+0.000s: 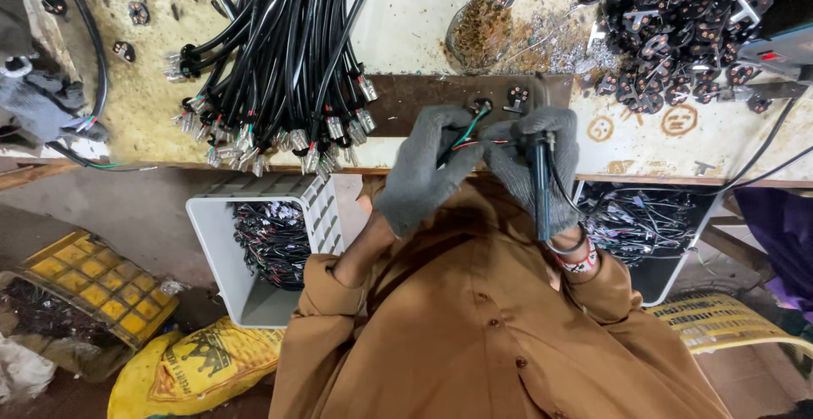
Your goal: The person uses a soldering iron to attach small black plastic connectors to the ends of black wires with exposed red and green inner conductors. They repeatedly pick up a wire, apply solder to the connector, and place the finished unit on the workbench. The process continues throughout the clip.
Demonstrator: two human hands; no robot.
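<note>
2 gloved hands meet above the counter [406,25]: left hand [421,169] pinches coloured wires [471,134], right hand [535,165] grips a black cable [542,199].

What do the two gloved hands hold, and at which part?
The right hand grips a black cable near its stripped end; the left hand pinches the coloured wires coming out of that end.

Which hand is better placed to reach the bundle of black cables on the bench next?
Probably the left hand. It pinches only the thin coloured wires and sits nearer the cable bundle. The right hand is wrapped around the black cable, on the far side.
</note>
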